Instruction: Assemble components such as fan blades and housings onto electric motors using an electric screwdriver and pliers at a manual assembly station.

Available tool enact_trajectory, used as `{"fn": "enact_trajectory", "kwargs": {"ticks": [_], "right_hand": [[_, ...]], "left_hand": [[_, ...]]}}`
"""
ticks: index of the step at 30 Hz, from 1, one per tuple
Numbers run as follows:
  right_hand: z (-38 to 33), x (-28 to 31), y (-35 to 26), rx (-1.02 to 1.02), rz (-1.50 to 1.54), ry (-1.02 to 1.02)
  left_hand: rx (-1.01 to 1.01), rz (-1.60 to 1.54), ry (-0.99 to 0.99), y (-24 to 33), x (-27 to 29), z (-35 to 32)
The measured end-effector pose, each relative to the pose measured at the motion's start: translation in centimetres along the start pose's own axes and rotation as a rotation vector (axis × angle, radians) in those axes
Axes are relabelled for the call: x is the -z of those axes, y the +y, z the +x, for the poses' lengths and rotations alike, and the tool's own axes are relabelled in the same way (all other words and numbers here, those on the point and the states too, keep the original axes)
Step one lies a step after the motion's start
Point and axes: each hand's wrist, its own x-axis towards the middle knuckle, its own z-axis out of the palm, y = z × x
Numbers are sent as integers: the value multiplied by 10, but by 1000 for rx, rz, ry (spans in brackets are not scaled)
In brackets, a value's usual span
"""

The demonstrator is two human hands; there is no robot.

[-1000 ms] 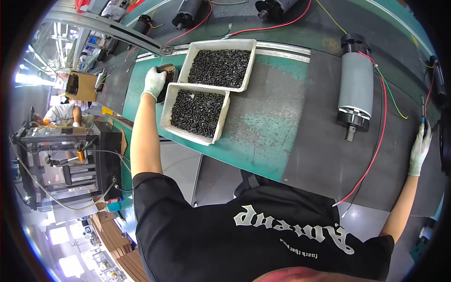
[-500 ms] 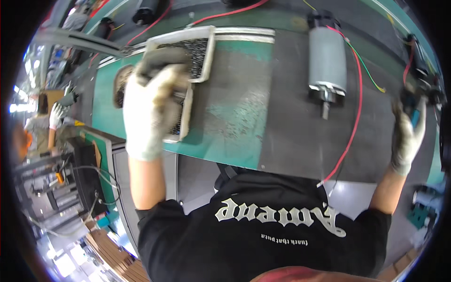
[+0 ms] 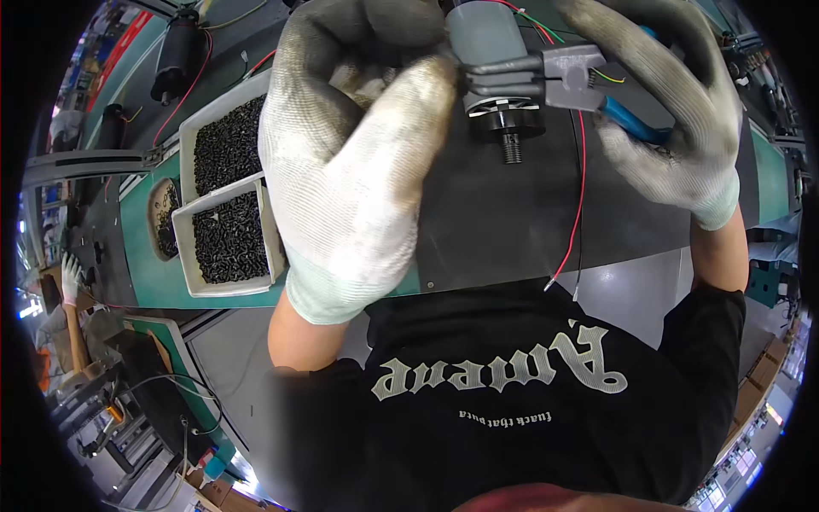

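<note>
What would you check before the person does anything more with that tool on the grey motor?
1. Right hand grips the blue-handled pliers: ok.
2. Pliers' jaws closed on the metal clip at the grey motor: ok, they look clamped on it.
3. Left hand steadies the motor: cannot tell, the glove hides the contact.
4. Red and black wires hang free of the pliers: ok, they trail down off the bench edge.
5. Threaded shaft unobstructed: ok.
6. Screw trays out of the hands' way: ok, they sit apart to the left.
</note>
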Motion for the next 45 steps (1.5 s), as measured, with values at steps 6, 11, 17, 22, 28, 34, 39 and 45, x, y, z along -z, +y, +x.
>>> {"fn": "enact_trajectory", "kwargs": {"ticks": [6,11,17,22,28,34,39,45], "right_hand": [[7,-1,4,-41,41,-3],[5,-6,6,-31,70,-32],[2,-9,8,-15,30,11],[-6,-3,-1,-63,85,-19],[-3,-2,8,-141,120,-58],[-8,-17,20,-74,127,-1],[-7,-17,21,-41,111,-22],[-11,-16,23,-117,126,-45]], "left_hand": [[-83,99,79,-6,-1,6],[-75,135,75,-8,0,6],[-97,131,32,-13,-2,8],[-35,136,35,-16,-2,3],[-1,115,68,-31,-1,15],[18,13,47,-39,-3,16],[38,28,46,-46,1,18],[27,70,65,-49,-10,21]]}}
